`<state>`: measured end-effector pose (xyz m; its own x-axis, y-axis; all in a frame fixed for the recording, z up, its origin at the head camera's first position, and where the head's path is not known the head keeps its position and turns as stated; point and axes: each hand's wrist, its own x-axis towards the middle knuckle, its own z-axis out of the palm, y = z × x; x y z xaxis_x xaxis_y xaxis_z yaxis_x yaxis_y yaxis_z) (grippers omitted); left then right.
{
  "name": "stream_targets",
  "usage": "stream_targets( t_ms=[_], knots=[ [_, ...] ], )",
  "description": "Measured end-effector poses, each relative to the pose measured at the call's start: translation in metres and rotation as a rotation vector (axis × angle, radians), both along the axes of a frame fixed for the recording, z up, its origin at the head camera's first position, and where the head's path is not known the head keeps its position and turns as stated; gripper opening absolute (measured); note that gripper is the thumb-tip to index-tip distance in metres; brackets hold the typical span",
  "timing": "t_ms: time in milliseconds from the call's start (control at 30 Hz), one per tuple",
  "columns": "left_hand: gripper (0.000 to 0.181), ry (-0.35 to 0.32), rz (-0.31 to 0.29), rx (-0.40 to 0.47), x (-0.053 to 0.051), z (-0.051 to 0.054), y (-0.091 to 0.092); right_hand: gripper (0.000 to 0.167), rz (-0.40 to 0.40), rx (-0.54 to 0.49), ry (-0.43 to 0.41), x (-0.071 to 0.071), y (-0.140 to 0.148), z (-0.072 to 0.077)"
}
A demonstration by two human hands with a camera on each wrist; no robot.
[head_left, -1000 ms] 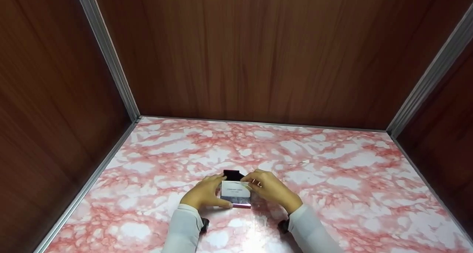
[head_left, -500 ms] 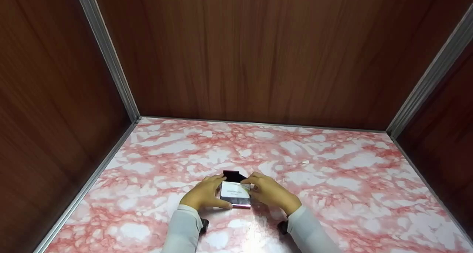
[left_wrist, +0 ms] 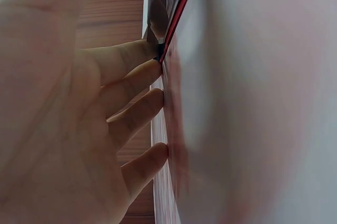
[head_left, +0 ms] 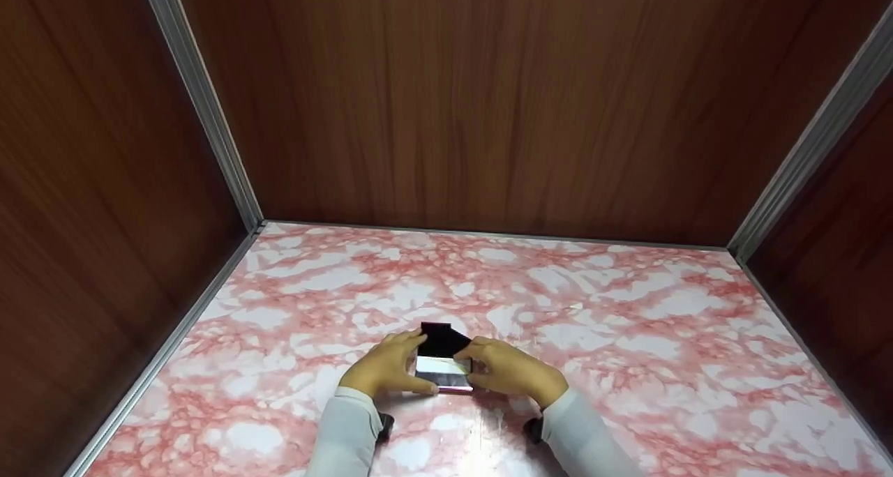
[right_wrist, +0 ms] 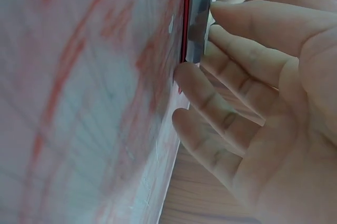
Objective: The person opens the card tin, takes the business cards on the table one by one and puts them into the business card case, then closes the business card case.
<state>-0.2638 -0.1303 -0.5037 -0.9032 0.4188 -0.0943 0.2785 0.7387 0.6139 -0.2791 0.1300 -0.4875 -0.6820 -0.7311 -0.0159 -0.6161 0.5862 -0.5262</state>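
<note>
A card case (head_left: 439, 340) lies on the table with its dark flap laid open toward the back wall. In its near half sits a business card (head_left: 439, 365), white with a dark band, partly within the case. My left hand (head_left: 384, 367) holds the case from the left, thumb at the near edge and fingertips by the flap. From the right, my right hand (head_left: 515, 371) pinches the card's far right corner between thumb and forefinger. The case's red edge (left_wrist: 181, 16) shows beside the left fingertips in the left wrist view. The right wrist view shows its shiny side (right_wrist: 199, 21).
Red-and-white marbled table (head_left: 628, 309) lies under both hands. Brown wood-grain panels (head_left: 453, 100) stand at the back and sides, joined by grey metal posts (head_left: 209, 107). A small pale scrap (head_left: 575, 306) lies on the table to the right.
The card has slid toward me, deeper into the case, so its printed lines no longer show and more dark flap is uncovered. My right hand moved slightly nearer with it; the left stayed still.
</note>
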Motion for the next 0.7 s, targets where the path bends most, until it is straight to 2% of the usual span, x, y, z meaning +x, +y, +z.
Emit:
stream_targets(
  t_ms=[200,400,700],
  knots=[
    [0.104,0.015,-0.007,0.011,0.0008,-0.0001,0.0001,0.038,-0.016,0.029,-0.017,0.0032,0.0006,0.0025],
    [0.103,0.024,-0.01,0.011,-0.0006,-0.0017,-0.0008,0.051,-0.075,0.089,-0.086,0.0062,0.0035,0.0051],
    [0.104,0.035,-0.016,0.001,-0.0011,-0.0005,-0.0015,0.051,-0.066,0.092,-0.051,0.0051,0.0038,0.0043]
  ],
)
